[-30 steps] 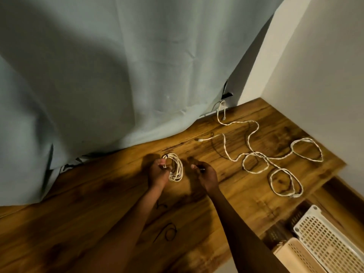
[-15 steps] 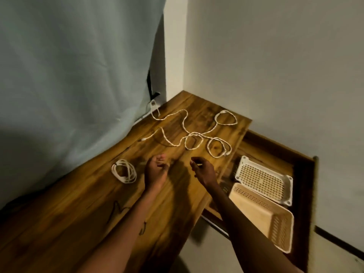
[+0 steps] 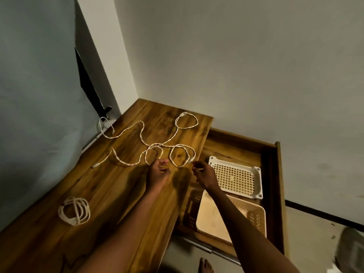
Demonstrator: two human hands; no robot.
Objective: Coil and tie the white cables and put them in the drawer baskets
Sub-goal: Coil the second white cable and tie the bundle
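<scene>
Coiled white cable [image 3: 74, 213] lies on desk; loose cable [image 3: 157, 146] sprawls.

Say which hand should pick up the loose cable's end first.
Probably the right hand: its fingers sit just beside the plug end of the loose cable, while the left hand hovers short of the loops.

No sleeves are worn: both forearms are seen bare down to the left hand [image 3: 158, 174] and right hand [image 3: 204, 175]. A bare foot [image 3: 205, 266] is shown unshod.

The right forearm hides part of the beige basket [image 3: 254, 214].
</scene>
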